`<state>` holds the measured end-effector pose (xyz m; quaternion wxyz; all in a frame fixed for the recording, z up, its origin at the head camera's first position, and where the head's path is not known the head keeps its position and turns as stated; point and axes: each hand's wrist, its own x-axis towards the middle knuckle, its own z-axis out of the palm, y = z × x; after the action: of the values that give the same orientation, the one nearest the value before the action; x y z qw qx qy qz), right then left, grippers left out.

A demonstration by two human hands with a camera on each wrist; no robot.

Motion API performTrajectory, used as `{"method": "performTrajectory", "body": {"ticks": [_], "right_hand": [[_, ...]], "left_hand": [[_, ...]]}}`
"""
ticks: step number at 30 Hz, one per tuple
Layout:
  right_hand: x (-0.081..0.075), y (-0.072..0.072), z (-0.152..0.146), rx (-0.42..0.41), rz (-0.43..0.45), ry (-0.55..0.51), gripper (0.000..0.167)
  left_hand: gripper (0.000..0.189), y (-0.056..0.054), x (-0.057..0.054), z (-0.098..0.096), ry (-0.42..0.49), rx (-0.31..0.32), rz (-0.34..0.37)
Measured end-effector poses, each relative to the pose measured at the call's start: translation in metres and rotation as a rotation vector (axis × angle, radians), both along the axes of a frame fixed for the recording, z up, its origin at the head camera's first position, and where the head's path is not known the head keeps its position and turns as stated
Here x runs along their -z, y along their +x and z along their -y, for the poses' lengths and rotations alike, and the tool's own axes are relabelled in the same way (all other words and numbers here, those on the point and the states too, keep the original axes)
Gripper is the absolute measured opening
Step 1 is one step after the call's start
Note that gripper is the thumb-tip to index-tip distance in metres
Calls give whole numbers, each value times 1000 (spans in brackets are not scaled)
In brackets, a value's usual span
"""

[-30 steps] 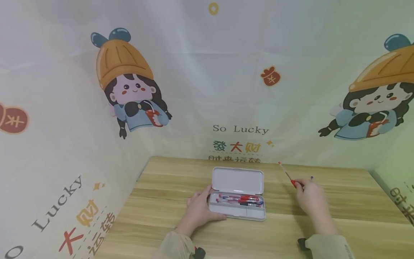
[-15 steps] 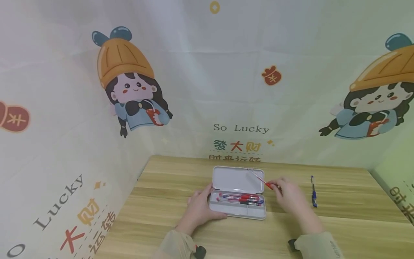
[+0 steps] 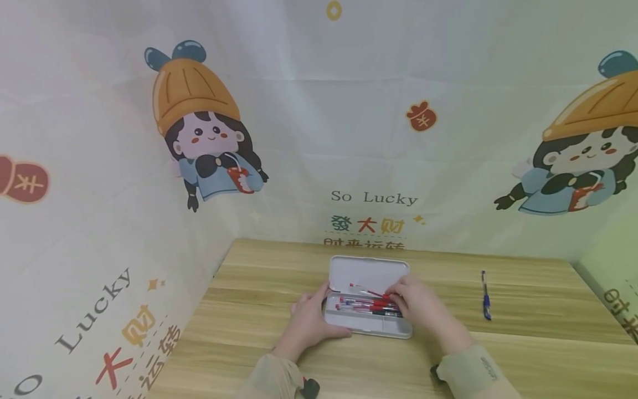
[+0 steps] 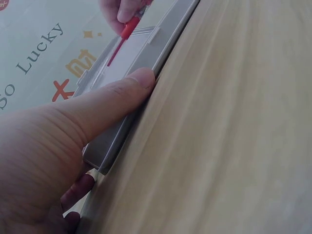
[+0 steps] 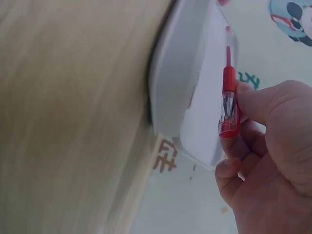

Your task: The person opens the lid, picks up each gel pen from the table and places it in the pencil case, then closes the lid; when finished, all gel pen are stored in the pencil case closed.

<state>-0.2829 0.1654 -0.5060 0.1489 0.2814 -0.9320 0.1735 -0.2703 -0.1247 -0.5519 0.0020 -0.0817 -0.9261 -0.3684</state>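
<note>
A white pencil case lies on the table with its lid raised at the back. Several red, blue and black pens fill its rear compartment. My left hand grips the case's left end, its thumb along the front wall in the left wrist view. Between thumb and fingers, my right hand pinches a red pen by its red grip. That pen is over the back of the case, in front of the lid, its clear end pointing left.
To the right of the case, a blue pen lies on the wooden table. A printed cloth hangs behind and to the left of the table. Both sleeves carry dark straps near the wrists.
My right hand has carried the red pen leftward from the table's right side to above the case. The blue pen has come into full sight. My left hand stays on the case.
</note>
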Motion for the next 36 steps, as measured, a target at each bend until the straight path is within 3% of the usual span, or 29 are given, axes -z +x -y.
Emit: {"method": "performTrajectory", "body": {"ticks": [7,12,24,27,33,36], "right_hand": [[6,-2,7,-39,7,56,11],[8,-5,8,-91,-33,82,13],[13,-8,14,-146,-73,68,12],[14,-6,13,-106,-26,25,12],[10,-1,4,49,135,-133,19],[7,1,-3,101,153,-207,24]], "left_hand": [[137,0,0,0,1,-1,17],[136,-1,1,-1,-5,1,21],[135,-1,3,1,-2,8,-9],[136,-1,3,1,-4,7,-7],[137,-1,2,1,-5,9,-1],[137,-2,2,1,1,9,3]]}}
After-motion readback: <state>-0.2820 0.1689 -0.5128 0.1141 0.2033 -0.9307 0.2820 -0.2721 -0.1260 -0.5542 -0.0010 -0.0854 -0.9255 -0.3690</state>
